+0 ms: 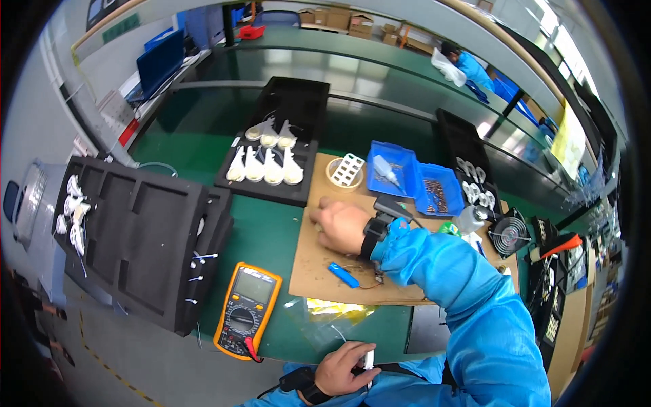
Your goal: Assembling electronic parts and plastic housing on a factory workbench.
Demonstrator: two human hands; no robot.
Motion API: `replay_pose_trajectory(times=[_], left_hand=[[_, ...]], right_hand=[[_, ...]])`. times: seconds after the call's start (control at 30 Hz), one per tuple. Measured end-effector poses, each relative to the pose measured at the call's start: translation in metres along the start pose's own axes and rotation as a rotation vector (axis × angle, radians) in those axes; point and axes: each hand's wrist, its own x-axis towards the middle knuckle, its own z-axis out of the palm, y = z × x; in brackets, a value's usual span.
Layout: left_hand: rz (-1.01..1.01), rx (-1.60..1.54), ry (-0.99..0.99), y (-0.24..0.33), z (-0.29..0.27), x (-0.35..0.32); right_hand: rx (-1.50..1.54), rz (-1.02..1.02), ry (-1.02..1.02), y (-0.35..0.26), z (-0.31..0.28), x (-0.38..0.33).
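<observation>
Low at the table's front edge, my left hand [342, 370] is closed around a small white plastic part [369, 359]. My right hand [341, 225] reaches over a brown cardboard sheet [308, 271], fingers curled down; what they grip, if anything, is hidden. Just nearer than that hand lies a blue cylindrical battery [344, 275] with thin wires. Beyond the hand sits a round cream-coloured tray [332, 178] with a white slotted plastic piece [348, 169] on it. A yellow plastic film [336, 310] lies between the two hands.
An orange multimeter [249, 311] lies left. Black foam trays [149, 237] stack beyond it; another black tray [230, 186] bears white parts. Blue bins [417, 152] hold a bottle and small screws. A small fan [509, 235] stands right. Another person [472, 68] sits far back.
</observation>
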Motion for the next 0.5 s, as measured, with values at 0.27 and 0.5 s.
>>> replay_pose_trajectory(times=[0.27,0.5], left_hand=[[-0.034,0.04,0.097,-0.006,0.016,-0.008],[-0.172,-0.185,0.037,0.002,0.068,0.004]], right_hand=[[0.638,0.066,0.09,0.01,-0.078,-0.21],[1.091,0.521,0.554,0.018,-0.099,-0.491]])
